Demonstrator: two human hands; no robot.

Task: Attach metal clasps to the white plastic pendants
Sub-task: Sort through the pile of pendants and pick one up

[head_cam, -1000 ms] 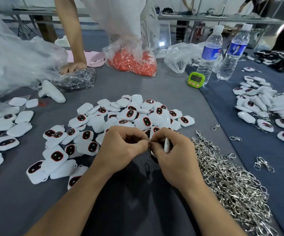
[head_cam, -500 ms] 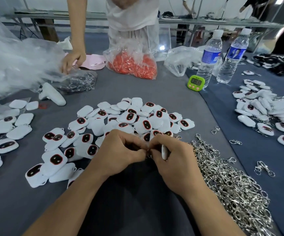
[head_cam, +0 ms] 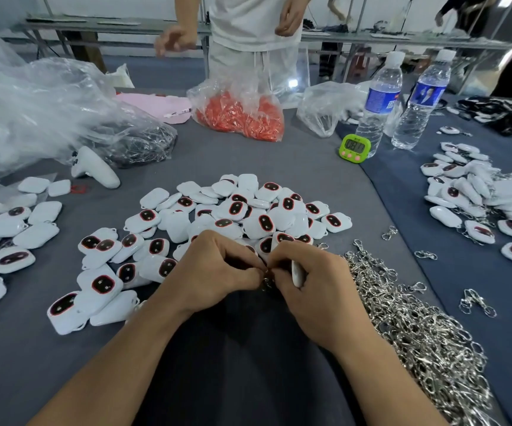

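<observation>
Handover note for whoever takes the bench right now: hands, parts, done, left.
Left hand pinches a metal clasp at its fingertips; right hand grips one white pendant. The two hands meet, and the join is hidden.
Loose pendants are piled just ahead; clasp heap at right.
Done: pendants with clasps lie far right.
Left: finish this one, then the centre pile.

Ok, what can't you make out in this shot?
1. Head view: whether the clasp is hooked onto the pendant; fingertips of the left hand and right hand cover the join.
2. Head view: the pendant's face; the right hand's fingers wrap it, only a white edge shows.
3. Head view: digits on the green timer; too small and blurred.
4. Head view: the clasp pile; cut off by the bottom edge.
</observation>
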